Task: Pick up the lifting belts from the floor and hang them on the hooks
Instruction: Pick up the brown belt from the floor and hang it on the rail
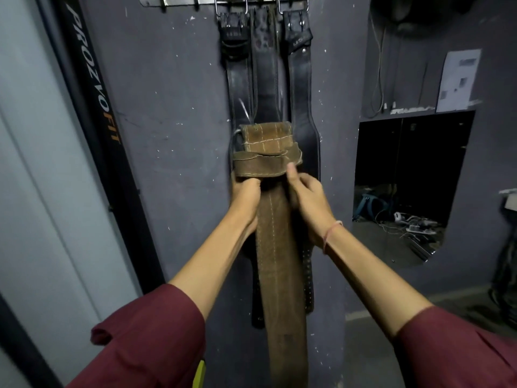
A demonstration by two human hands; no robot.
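**Brown belt upright below the rack, buckle end at twelve o'clock**

Both hands are clenched on the brown belt (277,247), just under its folded buckle end. The left grip (246,197) curls round the belt's nine o'clock edge. The right grip (307,200) closes on the three o'clock edge, its thumb pressed up against the stitched loop.

The belt is off the floor, held in front of the black belts (265,79) already hanging on the wall. Its long axis runs twelve to six: the buckle end stands just above the grips, and the tail drops between the forearms toward the bottom of the view. A sliver of metal buckle (236,135) shows at about eleven o'clock from the left grip; how it is turned I cannot tell.

The hook rack (179,0) lies well above the hands. The black belts fill its middle and right end, straight up at twelve o'clock, while the bare hooks (165,2) sit at roughly eleven o'clock.

The coming move probably calls for a lift along the belt's own axis with a drift leftward. The left grip is the nearer one to the free hooks, so the buckle side likely leads.
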